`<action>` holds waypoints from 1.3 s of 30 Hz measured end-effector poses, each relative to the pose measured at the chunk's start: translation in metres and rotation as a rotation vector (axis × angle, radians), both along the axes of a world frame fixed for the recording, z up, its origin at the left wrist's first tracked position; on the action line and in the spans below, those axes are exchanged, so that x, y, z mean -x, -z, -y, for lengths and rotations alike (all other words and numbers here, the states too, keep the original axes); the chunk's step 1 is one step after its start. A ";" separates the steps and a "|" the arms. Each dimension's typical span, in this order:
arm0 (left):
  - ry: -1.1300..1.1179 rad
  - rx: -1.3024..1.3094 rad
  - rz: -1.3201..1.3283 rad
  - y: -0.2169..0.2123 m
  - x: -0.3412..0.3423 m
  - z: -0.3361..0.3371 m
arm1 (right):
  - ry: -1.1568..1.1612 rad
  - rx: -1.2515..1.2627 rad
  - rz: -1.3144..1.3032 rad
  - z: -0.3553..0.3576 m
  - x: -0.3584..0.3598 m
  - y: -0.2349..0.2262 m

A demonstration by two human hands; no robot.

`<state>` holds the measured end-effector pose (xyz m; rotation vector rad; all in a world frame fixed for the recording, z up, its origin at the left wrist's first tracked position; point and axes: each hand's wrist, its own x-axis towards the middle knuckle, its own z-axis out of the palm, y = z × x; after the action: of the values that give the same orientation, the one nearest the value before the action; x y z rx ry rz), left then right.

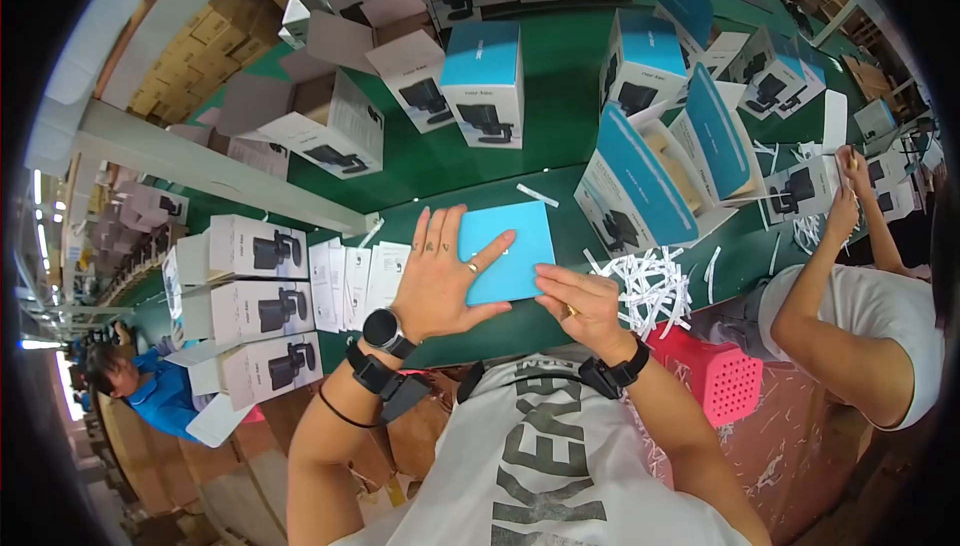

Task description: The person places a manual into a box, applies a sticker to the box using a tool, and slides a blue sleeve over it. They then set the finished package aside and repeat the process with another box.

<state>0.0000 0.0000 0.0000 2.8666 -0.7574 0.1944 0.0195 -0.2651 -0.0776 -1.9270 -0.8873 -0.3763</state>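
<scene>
A carton with a bright blue top (520, 231) stands in front of me at the bench's near edge. My left hand (440, 281) lies spread on its left part, thumb reaching across the blue face. My right hand (585, 308) is closed in a pinch against the carton's near right edge. A small yellowish bit shows between its fingers, too little to name. White paper strips (650, 286) are heaped right of that hand. Left of my left hand lie several white printed leaflets (355, 281).
Open cartons with blue flaps (640, 176) stand right; a closed one (484, 86) and open ones (335, 126) stand beyond. White cartons (262, 311) are stacked left. A pale beam (220, 166) crosses the left side. A co-worker's hands (848, 191) work at right, above a pink stool (725, 381).
</scene>
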 end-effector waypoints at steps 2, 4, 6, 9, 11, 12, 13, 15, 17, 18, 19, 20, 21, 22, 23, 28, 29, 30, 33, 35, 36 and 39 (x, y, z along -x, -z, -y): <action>0.027 0.034 -0.056 -0.008 0.003 -0.006 | -0.048 -0.064 -0.056 -0.001 0.004 0.000; 0.047 0.046 -0.091 -0.020 0.019 -0.018 | -0.065 -0.101 -0.088 0.001 0.020 -0.006; -0.068 0.112 -0.079 -0.021 0.027 -0.032 | -0.026 -0.258 -0.298 0.021 0.019 -0.007; -0.215 0.182 0.049 -0.008 -0.009 -0.020 | 0.161 -0.206 -0.745 0.086 0.030 0.015; -0.389 0.251 0.260 0.000 -0.047 0.007 | 0.266 -0.157 -0.793 0.124 0.043 0.043; -0.438 0.265 0.270 -0.003 -0.069 0.025 | 0.295 -0.137 -0.782 0.137 0.050 0.053; -0.488 0.278 0.280 -0.007 -0.095 0.045 | 0.342 -0.118 -0.833 0.146 0.060 0.063; -0.577 0.293 0.260 -0.021 -0.143 0.086 | 0.390 -0.099 -0.882 0.158 0.070 0.069; -0.613 0.369 0.221 -0.023 -0.187 0.109 | 0.499 -0.157 -1.170 0.150 0.074 0.052; -0.622 0.363 0.229 -0.025 -0.209 0.120 | 0.485 -0.158 -1.167 0.153 0.073 0.057; -0.634 0.337 0.161 -0.027 -0.231 0.135 | 0.480 -0.137 -1.139 0.157 0.076 0.065; -0.643 0.311 0.092 -0.023 -0.247 0.146 | 0.478 -0.117 -1.110 0.160 0.076 0.073; -0.650 0.305 0.100 -0.011 -0.258 0.149 | 0.468 -0.097 -1.079 0.163 0.075 0.081; -0.636 0.261 0.205 0.013 -0.270 0.145 | 0.451 -0.099 -1.077 0.165 0.074 0.089; -0.621 0.216 0.310 0.034 -0.281 0.137 | 0.456 -0.137 -1.023 0.167 0.073 0.097; -0.290 0.180 0.381 0.062 -0.290 0.118 | 0.523 -0.213 -1.000 0.188 0.087 0.127; -0.289 0.178 0.381 0.059 -0.289 0.109 | 0.536 -0.210 -1.033 0.189 0.093 0.131; -0.285 0.169 0.377 0.044 -0.290 0.100 | 0.541 -0.211 -1.031 0.191 0.097 0.132; -0.377 0.165 0.430 -0.005 -0.295 0.058 | 0.480 -0.134 -1.124 0.190 0.119 0.129; -0.590 0.076 0.573 -0.012 -0.295 -0.024 | 0.354 -0.058 -1.127 0.175 0.119 0.121; -0.690 -0.022 0.655 -0.003 -0.289 -0.082 | 0.219 0.026 -1.125 0.164 0.111 0.117; -0.813 0.000 -0.136 -0.004 -0.249 -0.140 | 0.071 0.170 -1.005 0.132 0.093 0.095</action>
<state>0.2485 0.1405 0.0045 2.9672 0.4600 0.0896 -0.0736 -0.3976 -0.1721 -1.9481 -0.1788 0.6189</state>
